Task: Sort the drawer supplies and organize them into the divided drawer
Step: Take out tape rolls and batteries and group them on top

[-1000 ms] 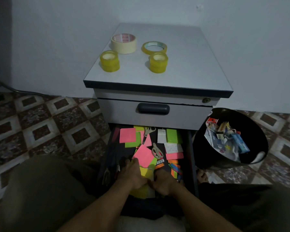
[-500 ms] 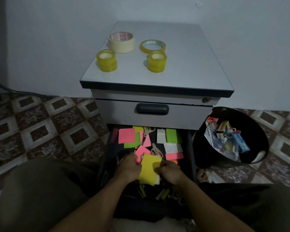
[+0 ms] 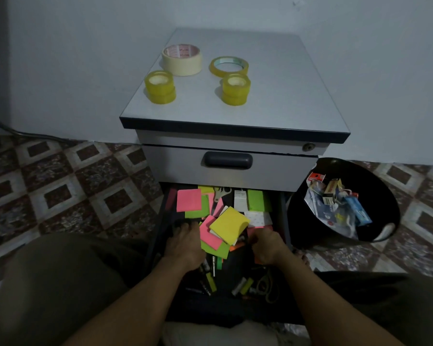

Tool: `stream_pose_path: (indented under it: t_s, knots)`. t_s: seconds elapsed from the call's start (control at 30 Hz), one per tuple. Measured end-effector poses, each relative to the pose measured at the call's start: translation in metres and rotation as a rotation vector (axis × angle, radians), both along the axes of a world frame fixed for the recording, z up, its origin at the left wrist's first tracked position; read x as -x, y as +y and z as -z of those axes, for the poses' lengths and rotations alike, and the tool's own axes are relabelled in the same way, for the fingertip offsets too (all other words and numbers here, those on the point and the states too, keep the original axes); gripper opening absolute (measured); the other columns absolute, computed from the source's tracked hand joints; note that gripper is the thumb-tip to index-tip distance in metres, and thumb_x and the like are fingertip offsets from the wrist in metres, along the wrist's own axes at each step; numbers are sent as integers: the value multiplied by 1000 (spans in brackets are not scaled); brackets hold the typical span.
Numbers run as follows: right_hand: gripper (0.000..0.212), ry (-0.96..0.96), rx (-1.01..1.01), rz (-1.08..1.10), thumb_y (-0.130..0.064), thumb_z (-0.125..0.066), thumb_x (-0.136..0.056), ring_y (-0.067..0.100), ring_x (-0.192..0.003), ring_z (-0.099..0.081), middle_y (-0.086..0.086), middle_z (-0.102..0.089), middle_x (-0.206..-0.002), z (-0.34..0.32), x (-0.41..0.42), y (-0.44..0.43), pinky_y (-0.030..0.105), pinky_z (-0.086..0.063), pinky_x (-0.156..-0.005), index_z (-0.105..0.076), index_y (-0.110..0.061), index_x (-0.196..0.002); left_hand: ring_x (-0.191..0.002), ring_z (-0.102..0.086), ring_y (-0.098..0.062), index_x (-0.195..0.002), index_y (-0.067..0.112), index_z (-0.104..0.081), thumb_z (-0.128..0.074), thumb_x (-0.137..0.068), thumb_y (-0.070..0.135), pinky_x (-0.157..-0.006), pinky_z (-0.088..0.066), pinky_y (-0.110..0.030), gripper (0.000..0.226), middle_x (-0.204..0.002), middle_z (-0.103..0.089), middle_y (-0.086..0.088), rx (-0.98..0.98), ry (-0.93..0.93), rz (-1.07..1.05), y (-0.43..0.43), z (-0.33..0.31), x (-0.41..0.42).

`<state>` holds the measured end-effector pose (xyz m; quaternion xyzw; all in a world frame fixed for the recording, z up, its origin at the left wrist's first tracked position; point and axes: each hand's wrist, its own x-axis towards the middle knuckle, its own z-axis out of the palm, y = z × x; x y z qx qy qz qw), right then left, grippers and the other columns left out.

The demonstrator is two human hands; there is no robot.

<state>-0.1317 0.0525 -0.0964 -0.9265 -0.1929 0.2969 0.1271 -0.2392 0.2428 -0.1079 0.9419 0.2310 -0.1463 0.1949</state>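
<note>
The bottom drawer (image 3: pixel 284 216) of the grey cabinet stands pulled out, full of loose sticky-note pads. A yellow pad (image 3: pixel 229 228) lies tilted on top of pink and green pads (image 3: pixel 210 239) in the middle. My left hand (image 3: pixel 184 243) rests at the pile's left side, fingers stretched forward into the dark part of the drawer. My right hand (image 3: pixel 266 245) sits at the pile's right side, knuckles up and fingertips hidden among pink and orange notes (image 3: pixel 259 229). Scissors (image 3: pixel 221 192), a pink pad (image 3: pixel 188 200) and a green pad (image 3: pixel 256 199) lie at the back.
Small markers and tubes (image 3: pixel 210 280) and rubber bands (image 3: pixel 268 288) lie in the drawer's near end. Several tape rolls (image 3: pixel 181 59) stand on the cabinet top (image 3: pixel 285 96). A black bin (image 3: pixel 375 196) holding wrappers stands right of the drawer. The upper drawer (image 3: pixel 228 161) is closed.
Both hands lifted the yellow pad out of the pile, then set it down tilted on top. The hands have since moved apart to either side of it.
</note>
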Motion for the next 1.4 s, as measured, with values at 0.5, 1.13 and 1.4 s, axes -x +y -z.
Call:
stream_pose_path:
  t_s: [0.5,1.13,1.4]
  knots:
    - [38,-68,249,-350,-21,-54,-98,31,-120,-56,15,-54,-135,47,26,-8,37,-49,-96,-49,-10,-134,-110,-57,-26,-112,12,-55,-65,-87,6,-90,-49,-35,28,-121,-56,-9,-54,105,247,-14,0,13]
    - [33,-15,163,-550,-23,-58,-98,36,-117,-59,19,-62,-125,40,48,9,41,-50,-88,-61,-4,-124,-110,-60,-32,-111,7,-61,-62,-95,14,-87,-48,-36,18,-120,-61,-16,-135,236,525,-9,-2,15]
    - [31,44,-52,-281,-36,-56,-93,33,-102,-62,18,-65,-110,42,54,14,29,-41,-71,-63,-7,-100,-99,-63,-28,-103,7,-69,-64,-94,26,-79,-50,-34,21,-108,-65,-13,-108,357,526,0,0,13]
